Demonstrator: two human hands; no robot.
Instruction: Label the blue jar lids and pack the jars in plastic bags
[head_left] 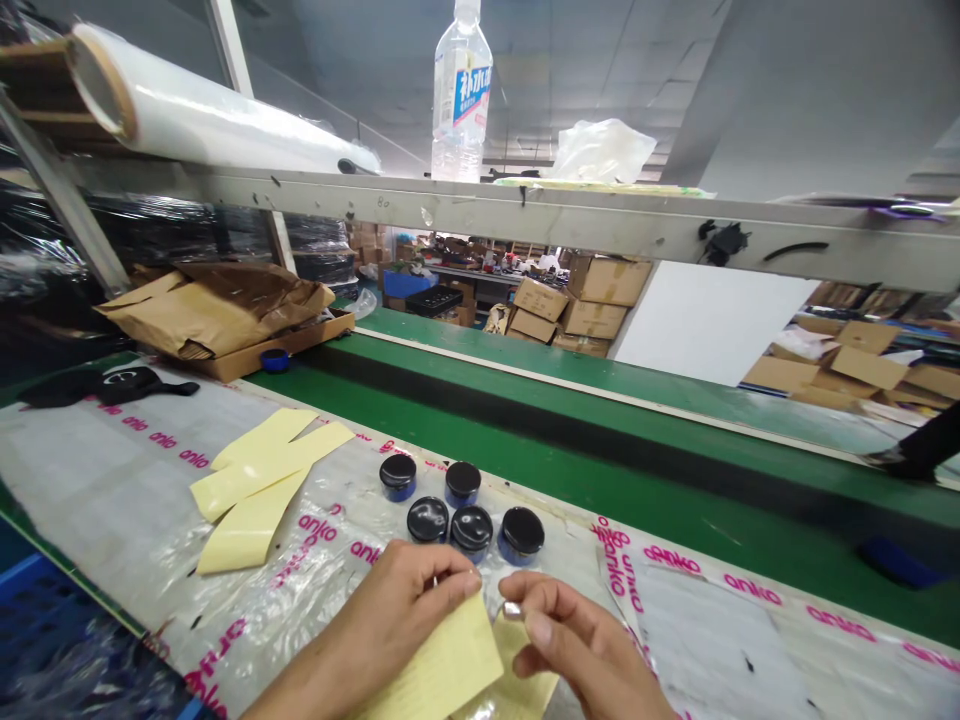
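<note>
My left hand (409, 610) is closed, thumb and fingers pinching the top edge of a yellow backing sheet (450, 665). Just to its right is my right hand (577, 640), its thumb and forefinger shut on a small shiny silvery piece (511, 610) that may be a sticker; its exact kind is unclear. More yellow paper (525, 690) lies under the right fingers. Right beyond both hands, several small round jars with black lids (472, 528) and bluish sides stand grouped on the plastic-covered worktop. Further left, yellow strips (255, 480) lie crossed over each other.
Behind the worktop (705, 620) runs a green conveyor belt (600, 450) with a blue object (900, 562) on it. At left are a cardboard tray (277, 345) with brown paper, a black cloth item (112, 385) and a blue crate (45, 640). A shelf beam (600, 215) crosses above, holding a bottle (463, 100).
</note>
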